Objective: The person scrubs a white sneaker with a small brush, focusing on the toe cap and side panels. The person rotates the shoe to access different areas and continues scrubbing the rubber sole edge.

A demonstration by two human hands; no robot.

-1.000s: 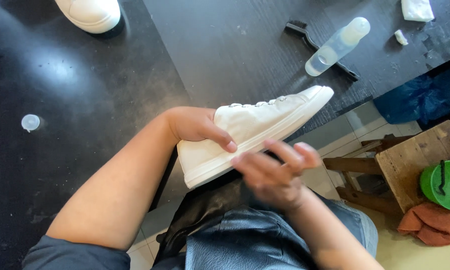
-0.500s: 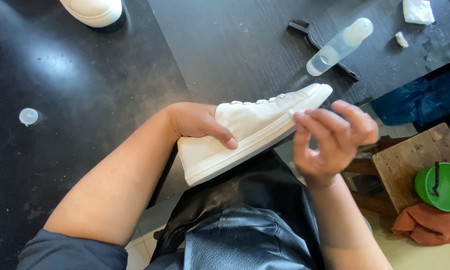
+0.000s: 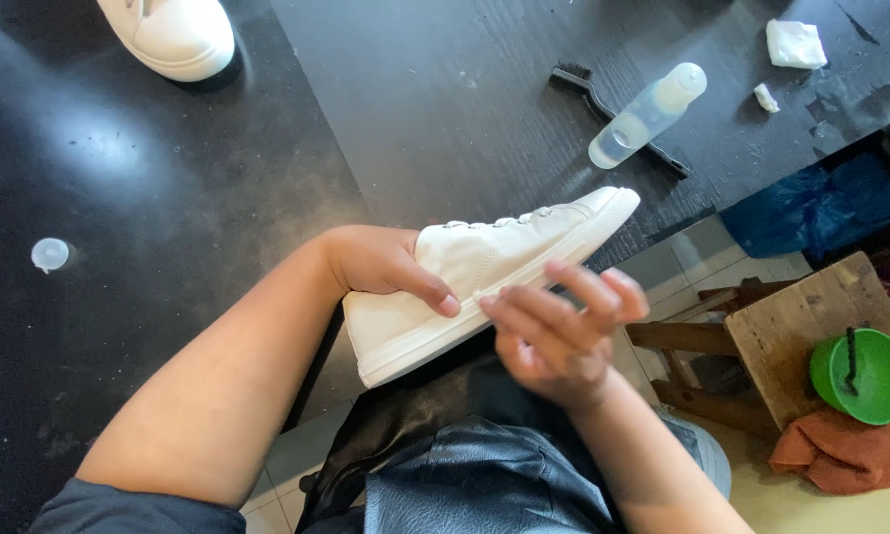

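My left hand point(image 3: 385, 265) grips a white lace-up sneaker point(image 3: 484, 267) at its heel end, thumb across the side, holding it tilted on its side over my lap at the edge of the black table point(image 3: 395, 99). My right hand point(image 3: 558, 331) is blurred, fingers spread and curled, with the fingertips against the sneaker's white sole edge near the middle. I cannot tell whether it holds anything small. A second white sneaker point(image 3: 168, 35) rests at the table's far left.
A clear plastic bottle point(image 3: 647, 114) lies across a black brush point(image 3: 613, 119) on the table. White crumpled tissue point(image 3: 796, 44) and a small scrap point(image 3: 764, 97) sit at the far right. A small clear cap point(image 3: 49, 254) lies left. A wooden stool point(image 3: 801, 326), green bowl point(image 3: 860, 376), orange cloth point(image 3: 840, 450) stand right.
My right hand went from the sole's middle out to the toe end and has come back to the middle of the sole edge. The left hand keeps its hold on the sneaker.
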